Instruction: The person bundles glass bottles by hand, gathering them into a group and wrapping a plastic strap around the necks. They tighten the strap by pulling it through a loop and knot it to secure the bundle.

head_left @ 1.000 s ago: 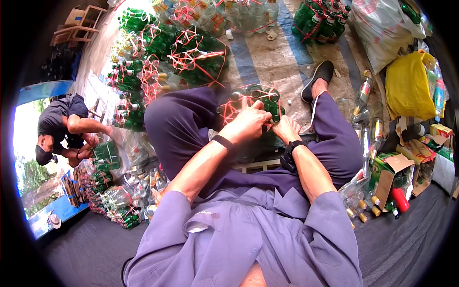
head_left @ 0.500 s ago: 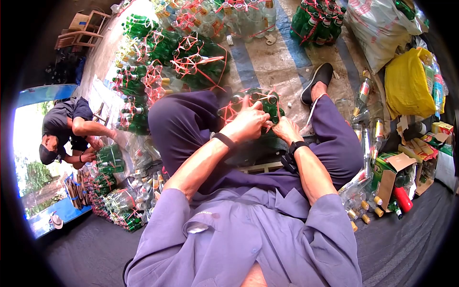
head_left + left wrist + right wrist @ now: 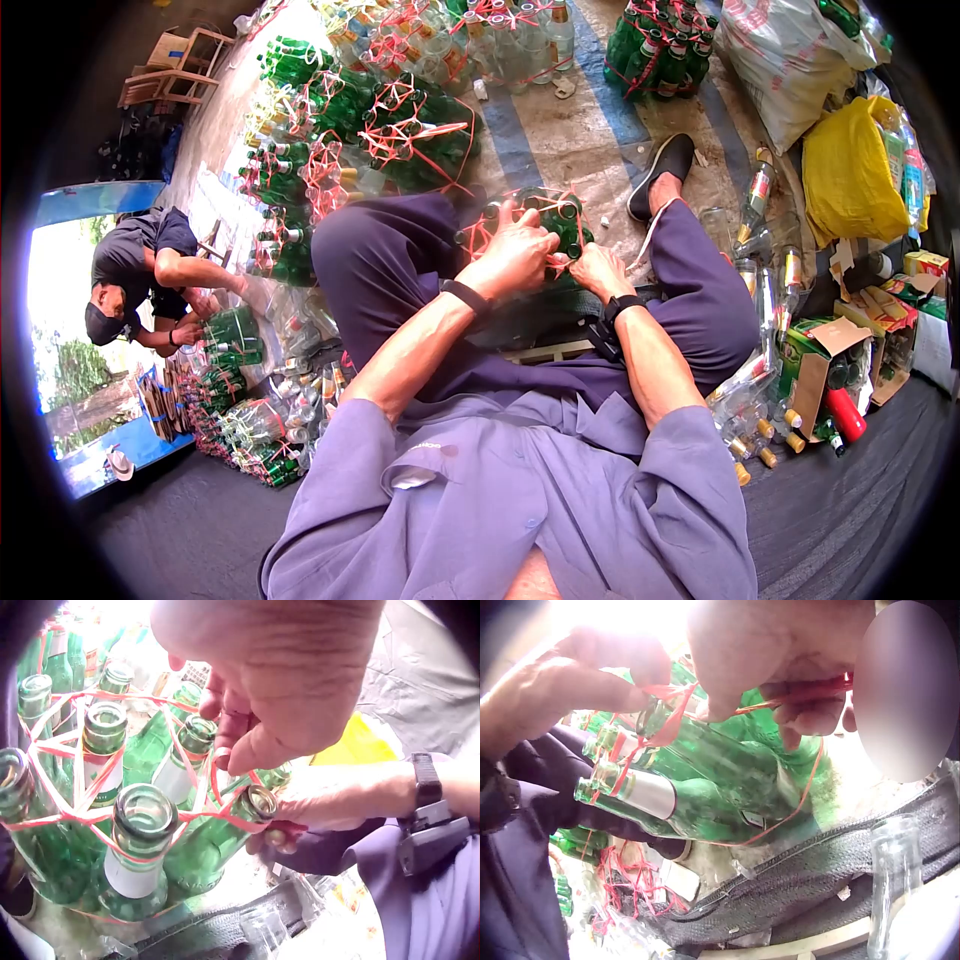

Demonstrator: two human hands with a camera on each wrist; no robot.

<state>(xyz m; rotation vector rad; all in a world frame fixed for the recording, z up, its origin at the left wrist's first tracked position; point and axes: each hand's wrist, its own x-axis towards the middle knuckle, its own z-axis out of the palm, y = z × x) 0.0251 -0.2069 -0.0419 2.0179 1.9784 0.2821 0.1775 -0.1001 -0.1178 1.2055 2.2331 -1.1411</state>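
Note:
A bundle of green glass bottles (image 3: pixel 142 817) stands upright between my knees, bottle necks laced together with pink-red plastic twine (image 3: pixel 75 814). My left hand (image 3: pixel 515 258) is over the near side of the bundle. Its thumb and fingertip pinch the twine beside a bottle neck, as the left wrist view shows. On the right edge of the bundle, my right hand (image 3: pixel 600 272) has its fingers curled round a strand of the same twine (image 3: pixel 810 696), drawn out from the necks in the right wrist view. Part of the bundle is hidden beneath the hands.
Tied bottle bundles (image 3: pixel 420 130) crowd the floor ahead and left. A person (image 3: pixel 150 265) bends over bottles at far left. To the right are a white sack (image 3: pixel 785 60), a yellow bag (image 3: pixel 850 175), loose bottles (image 3: pixel 757 200) and torn cartons (image 3: pixel 825 345). Loose pink-red twine (image 3: pixel 634 874) lies on the floor.
Both hands stay at the bundle, with only small finger movements at the twine. The head view has shifted slightly, moving the surroundings a little in the picture.

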